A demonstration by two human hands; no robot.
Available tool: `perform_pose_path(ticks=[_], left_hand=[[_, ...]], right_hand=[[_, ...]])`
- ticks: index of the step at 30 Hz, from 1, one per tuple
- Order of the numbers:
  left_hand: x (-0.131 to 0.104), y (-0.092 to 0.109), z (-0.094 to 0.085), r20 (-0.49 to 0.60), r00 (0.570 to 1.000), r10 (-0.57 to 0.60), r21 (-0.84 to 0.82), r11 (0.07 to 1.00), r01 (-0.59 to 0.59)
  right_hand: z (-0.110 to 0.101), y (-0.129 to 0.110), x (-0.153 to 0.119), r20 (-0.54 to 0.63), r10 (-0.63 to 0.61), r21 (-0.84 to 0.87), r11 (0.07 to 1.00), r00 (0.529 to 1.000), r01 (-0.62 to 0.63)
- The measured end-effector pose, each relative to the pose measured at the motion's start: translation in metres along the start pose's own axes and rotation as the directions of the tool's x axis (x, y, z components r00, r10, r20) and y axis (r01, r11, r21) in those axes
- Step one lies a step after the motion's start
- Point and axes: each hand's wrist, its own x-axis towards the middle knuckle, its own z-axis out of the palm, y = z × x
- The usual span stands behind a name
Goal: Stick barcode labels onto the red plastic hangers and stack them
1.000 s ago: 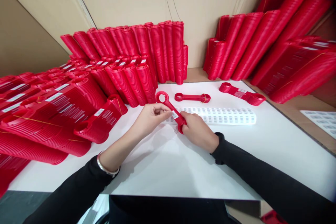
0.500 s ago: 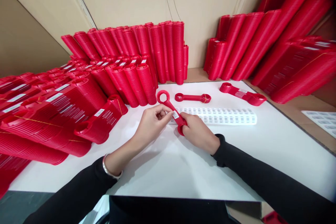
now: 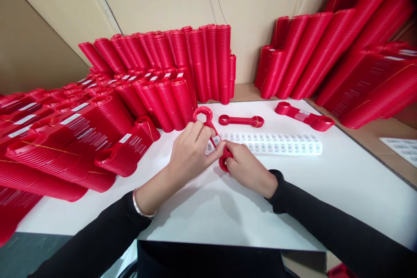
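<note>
A red wrench-shaped plastic piece (image 3: 202,114) with a ring at each end slants between my two hands. On its bar a small white barcode label (image 3: 216,140) shows. My left hand (image 3: 192,147) wraps over the upper part of the bar, its thumb near the label. My right hand (image 3: 248,166) is closed on the bar near the lower ring. Beneath and to the right of the piece lies a white sheet of barcode labels (image 3: 280,144). Behind the sheet rests a thin banded bundle of red pieces (image 3: 241,120).
Tall stacks of red pieces (image 3: 176,52) fill the left and back of the white table (image 3: 202,226). More stacks (image 3: 302,56) lean at the right. A banded bundle (image 3: 304,115) lies at the back right. Another label sheet (image 3: 402,147) is at the right edge.
My left hand has shifted from a fingertip pinch beside the label to wrapping over the bar. The label is now partly covered. My right hand keeps its hold.
</note>
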Motion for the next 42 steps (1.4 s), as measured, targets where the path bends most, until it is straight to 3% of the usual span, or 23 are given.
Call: perform_pose_path(ticks=[9,13,16,20,26,29,32,36,42], left_hand=[[0.003,0.003,0.003,-0.189,0.981,0.043,0.007,0.999,-0.042],[0.008,-0.011,0.003,-0.275,0.961,-0.037,0.012,0.999,0.041],[0.011,-0.021,-0.002,-0.255,0.963,-0.093,-0.032,0.996,0.087],[0.012,-0.022,-0.009,-0.153,0.963,-0.222,-0.241,0.953,0.181],[0.007,-0.023,-0.006,-0.083,0.941,-0.328,-0.603,0.768,0.215],[0.005,-0.026,-0.004,-0.097,0.954,-0.285,-0.667,0.73,0.15],[0.003,-0.027,-0.004,-0.137,0.981,-0.139,-0.549,0.835,0.041],[0.001,-0.023,-0.003,0.0,0.999,0.043,-0.336,0.941,-0.041],[0.001,-0.015,0.004,0.34,0.94,-0.024,-0.133,0.988,0.074]], right_hand=[[0.0,-0.003,-0.002,-0.011,-0.047,-0.005,0.999,0.999,0.047],[0.001,-0.003,-0.005,0.065,-0.021,-0.026,0.999,0.998,0.023],[0.003,-0.004,-0.005,0.095,-0.01,-0.041,0.999,0.995,0.014],[0.004,-0.003,-0.003,0.089,0.012,-0.071,0.997,0.996,-0.005],[0.003,0.002,-0.001,0.057,0.025,-0.059,0.998,0.998,-0.022],[-0.003,0.008,0.002,-0.001,0.019,0.012,1.0,1.0,-0.019],[-0.013,0.014,0.006,-0.065,0.041,0.076,0.996,0.997,-0.036],[-0.021,0.018,0.009,-0.106,0.074,0.106,0.992,0.992,-0.062],[-0.02,0.019,0.009,-0.133,0.039,0.008,0.999,0.99,-0.038]])
